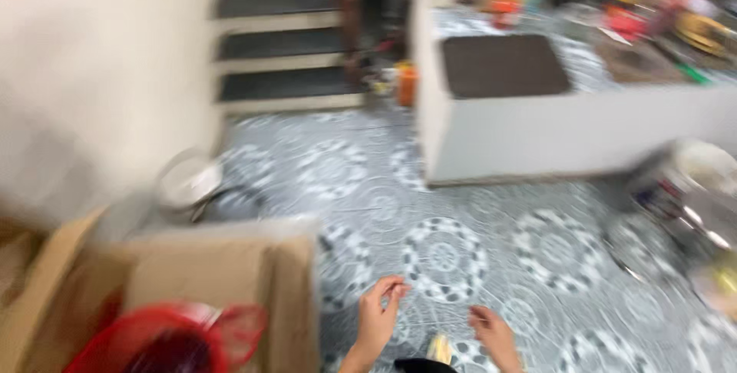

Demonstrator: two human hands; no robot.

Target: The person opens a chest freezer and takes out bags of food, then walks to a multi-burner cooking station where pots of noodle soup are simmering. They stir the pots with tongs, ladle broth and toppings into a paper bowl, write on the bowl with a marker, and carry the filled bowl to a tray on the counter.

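Your left hand (378, 319) sits low in the frame's centre, fingertips pinched together, perhaps on something too small and blurred to make out. Your right hand (495, 336), just beside it, hangs loosely curled over the patterned floor (445, 258). A cardboard box (215, 288) holding a red basket (165, 342) fills the lower left.

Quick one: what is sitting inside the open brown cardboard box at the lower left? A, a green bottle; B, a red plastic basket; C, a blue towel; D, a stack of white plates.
B: a red plastic basket shows inside the open brown cardboard box, left of the person's left hand.
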